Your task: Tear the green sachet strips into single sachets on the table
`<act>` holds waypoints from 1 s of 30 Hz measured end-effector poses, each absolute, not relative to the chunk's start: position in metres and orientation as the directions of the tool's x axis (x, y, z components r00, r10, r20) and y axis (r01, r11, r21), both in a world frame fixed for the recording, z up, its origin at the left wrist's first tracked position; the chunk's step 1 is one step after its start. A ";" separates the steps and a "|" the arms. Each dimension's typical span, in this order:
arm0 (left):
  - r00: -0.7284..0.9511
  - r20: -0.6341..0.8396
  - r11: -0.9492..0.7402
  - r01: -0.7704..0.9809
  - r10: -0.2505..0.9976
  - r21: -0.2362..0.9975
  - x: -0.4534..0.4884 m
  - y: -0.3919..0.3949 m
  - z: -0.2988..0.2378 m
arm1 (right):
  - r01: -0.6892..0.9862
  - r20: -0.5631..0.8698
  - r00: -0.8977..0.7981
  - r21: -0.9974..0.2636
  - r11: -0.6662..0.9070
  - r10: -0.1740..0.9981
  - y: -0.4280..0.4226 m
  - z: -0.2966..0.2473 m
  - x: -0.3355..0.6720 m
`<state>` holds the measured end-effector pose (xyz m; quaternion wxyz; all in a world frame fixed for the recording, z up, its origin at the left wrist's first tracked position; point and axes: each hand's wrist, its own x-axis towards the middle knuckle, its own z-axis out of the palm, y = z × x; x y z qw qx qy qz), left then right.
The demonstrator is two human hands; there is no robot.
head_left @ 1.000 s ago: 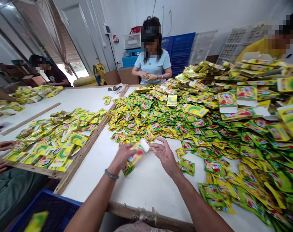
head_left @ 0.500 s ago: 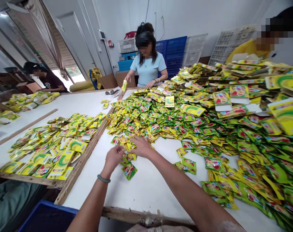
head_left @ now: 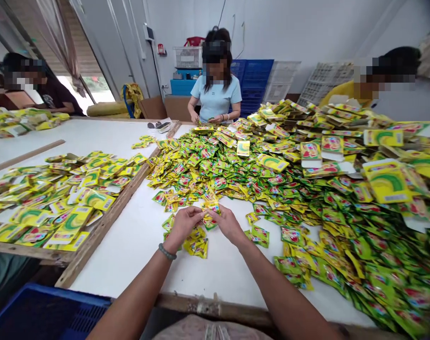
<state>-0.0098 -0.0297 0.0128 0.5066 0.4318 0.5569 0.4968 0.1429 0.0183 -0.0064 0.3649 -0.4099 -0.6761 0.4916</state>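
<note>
My left hand point(head_left: 184, 224) and my right hand point(head_left: 226, 222) are raised together over the white table point(head_left: 137, 236), fingers pinched on a small bunch of yellow-green sachets point(head_left: 210, 208) held between them. A few loose sachets point(head_left: 196, 245) lie on the table just under my left hand. Beyond my hands spreads a big heap of the same sachets point(head_left: 236, 174), reaching across the table to the right. My left wrist wears a green bracelet.
Flat yellow cartons point(head_left: 385, 182) are stacked at the right and back. A wooden strip point(head_left: 105, 224) separates a second table with cartons point(head_left: 69, 198). A blue crate point(head_left: 41, 314) sits at my lower left. A person in light blue point(head_left: 215, 94) works opposite; others sit left and right.
My hands reached into the edge of the heap, then drew back together holding a small bunch of sachets. The earlier bundle lies on the table. The camera shifted slightly.
</note>
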 end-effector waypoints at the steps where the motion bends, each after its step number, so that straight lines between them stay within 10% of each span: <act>1: -0.086 -0.163 0.155 -0.088 0.983 0.984 -0.001 -0.028 0.011 | 0.136 0.086 -0.383 -0.979 0.149 0.920 0.016 -0.007 0.147; 13: -0.180 -0.227 0.202 -0.150 0.957 0.968 0.035 -0.017 0.001 | 0.137 0.030 -0.030 -0.990 0.034 0.999 0.029 -0.015 0.189; 21: -0.162 -0.182 0.159 -0.141 0.970 0.977 0.051 -0.010 0.010 | 0.512 0.171 0.009 -0.847 0.142 0.985 0.020 -0.008 0.183; 25: -0.234 -0.152 0.114 -0.168 0.960 0.979 0.052 0.000 0.005 | 0.307 0.055 0.036 -0.951 0.041 0.998 0.021 -0.003 0.183; 30: -0.129 -0.137 0.114 -0.171 0.982 0.979 0.048 0.004 0.000 | -0.007 -0.196 -0.323 -0.978 -0.209 0.926 0.019 0.015 0.198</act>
